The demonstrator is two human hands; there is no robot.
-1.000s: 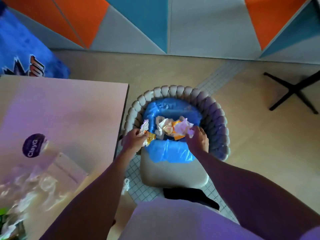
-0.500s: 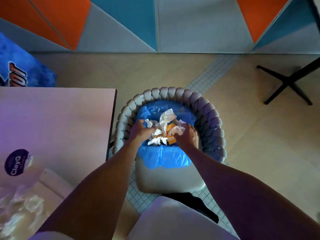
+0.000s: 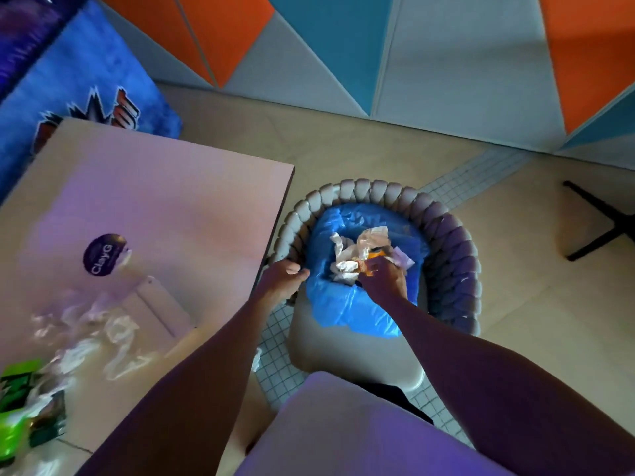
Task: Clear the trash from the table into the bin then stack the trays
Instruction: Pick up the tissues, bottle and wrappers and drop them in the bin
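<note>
at lower left of the frame, clear wrappers (image 3: 92, 333) and a green packet (image 3: 15, 407) lie on the table (image 3: 171, 207). at centre, my left hand (image 3: 283, 278) is curled empty at the bin's edge, and my right hand (image 3: 385, 278) presses crumpled trash (image 3: 357, 252) into the blue-lined bin (image 3: 343, 304). i judge binning is in hand; next i need to let go and reach left.

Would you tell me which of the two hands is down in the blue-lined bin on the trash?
The right hand, pressing on crumpled wrappers inside the bin; the left hand is outside it, beside its rim.
</note>
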